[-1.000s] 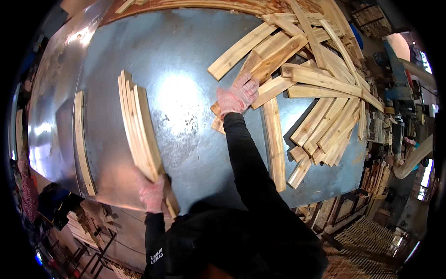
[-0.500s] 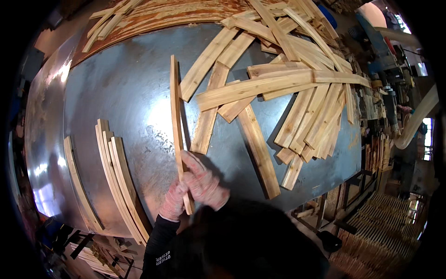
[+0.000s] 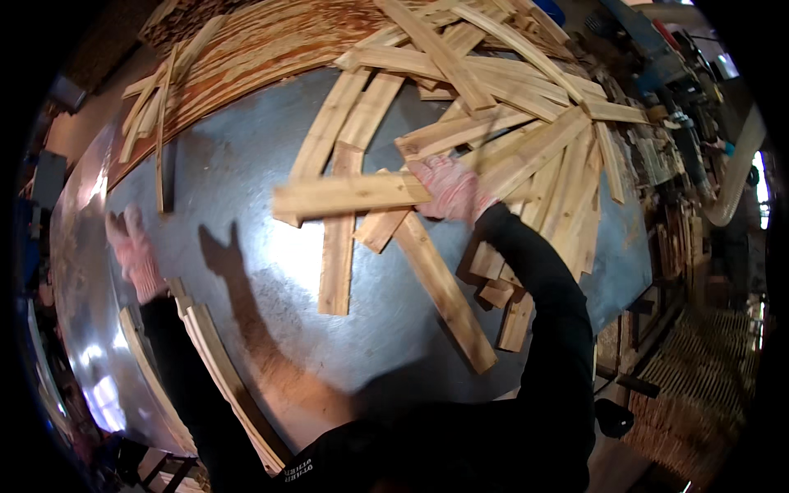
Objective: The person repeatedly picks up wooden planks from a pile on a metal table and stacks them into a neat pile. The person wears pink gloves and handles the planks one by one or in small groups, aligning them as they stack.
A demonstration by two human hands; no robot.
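Note:
In a red-and-white knit glove, my left hand (image 3: 133, 255) is stretched out over the left side of the metal table, fingers apart and holding nothing. Just beyond it a narrow wooden strip (image 3: 164, 135) lies with its far end by the reddish board. My right hand (image 3: 452, 189), gloved alike, is closed on a pale wooden plank (image 3: 349, 195) on top of the pile. The plank points left from the hand. Under and around it lie loose planks (image 3: 335, 255), crossing one another. Below my left arm several strips (image 3: 222, 370) are lined up side by side.
The metal table (image 3: 271, 329) reflects bright light. A reddish streaked wood sheet (image 3: 271, 41) lies along its far edge, with a few strips (image 3: 144, 107) at its left end. The plank heap (image 3: 493, 74) spreads far right. Slatted wood stacks (image 3: 699, 361) stand off the right edge.
The narrow strip that both hands held has left them and lies far left. My left hand has moved left and opened; my right has moved right onto a plank, which has shifted left.

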